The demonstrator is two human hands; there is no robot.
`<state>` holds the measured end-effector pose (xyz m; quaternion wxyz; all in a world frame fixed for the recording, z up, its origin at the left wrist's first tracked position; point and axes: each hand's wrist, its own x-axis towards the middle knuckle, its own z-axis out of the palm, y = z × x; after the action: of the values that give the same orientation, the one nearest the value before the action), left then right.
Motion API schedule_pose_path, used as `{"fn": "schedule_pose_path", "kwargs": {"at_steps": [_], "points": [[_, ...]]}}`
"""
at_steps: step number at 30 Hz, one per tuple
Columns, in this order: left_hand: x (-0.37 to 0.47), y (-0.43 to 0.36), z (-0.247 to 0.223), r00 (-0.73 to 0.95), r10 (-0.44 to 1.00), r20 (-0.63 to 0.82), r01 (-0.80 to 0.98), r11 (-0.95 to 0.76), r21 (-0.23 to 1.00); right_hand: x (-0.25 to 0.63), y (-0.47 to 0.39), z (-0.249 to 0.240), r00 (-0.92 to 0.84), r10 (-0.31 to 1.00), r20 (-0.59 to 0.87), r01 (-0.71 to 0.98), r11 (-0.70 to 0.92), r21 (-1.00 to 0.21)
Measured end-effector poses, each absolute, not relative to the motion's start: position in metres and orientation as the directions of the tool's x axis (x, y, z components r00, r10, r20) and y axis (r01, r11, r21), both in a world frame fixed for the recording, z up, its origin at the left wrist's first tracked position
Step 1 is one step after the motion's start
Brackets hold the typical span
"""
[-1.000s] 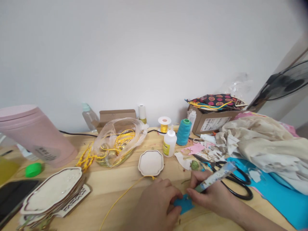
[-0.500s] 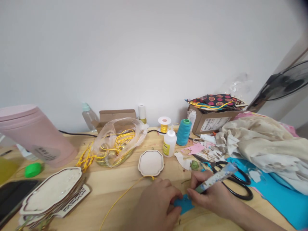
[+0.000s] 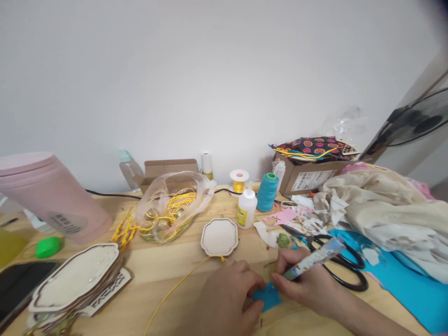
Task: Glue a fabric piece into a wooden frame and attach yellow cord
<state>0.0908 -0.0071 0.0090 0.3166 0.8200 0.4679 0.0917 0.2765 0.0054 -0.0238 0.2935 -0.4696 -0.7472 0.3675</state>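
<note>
My right hand is closed around a pen with a patterned light-blue barrel, its lower end over a small piece of blue paper or felt. The fingers hide the pen's tip. My left hand pinches the left edge of that blue piece between thumb and fingers against the table. Just beyond the left hand lies a cream scalloped plaque with a dark rim. A yellow cord runs from its lower edge toward me. Black-handled scissors lie to the right, partly behind my right hand.
A glue bottle and a teal thread cone stand behind the plaque. On the left are stacked plaques, a phone and a pink tumbler. Blue sheet material and crumpled cloth cover the right side.
</note>
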Motion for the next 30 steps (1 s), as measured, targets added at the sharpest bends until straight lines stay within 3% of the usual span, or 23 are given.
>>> {"fn": "schedule_pose_path", "kwargs": {"at_steps": [15, 22, 30], "points": [[0.0911, -0.0058, 0.0079, 0.543, 0.828, -0.143, 0.706, -0.357, 0.611, 0.2759, 0.0061, -0.0245, -0.396, 0.911, 0.118, 0.507, 0.324, -0.798], [0.0914, -0.0068, 0.0085, 0.548, 0.822, -0.152, 0.707, -0.359, 0.609, 0.2755, 0.0061, -0.0209, -0.367, 0.929, 0.050, 0.486, 0.237, -0.841], [0.0911, -0.0054, 0.0083, 0.543, 0.827, -0.146, 0.713, -0.362, 0.601, 0.2760, 0.0055, -0.0255, -0.394, 0.915, 0.085, 0.489, 0.287, -0.824]]}}
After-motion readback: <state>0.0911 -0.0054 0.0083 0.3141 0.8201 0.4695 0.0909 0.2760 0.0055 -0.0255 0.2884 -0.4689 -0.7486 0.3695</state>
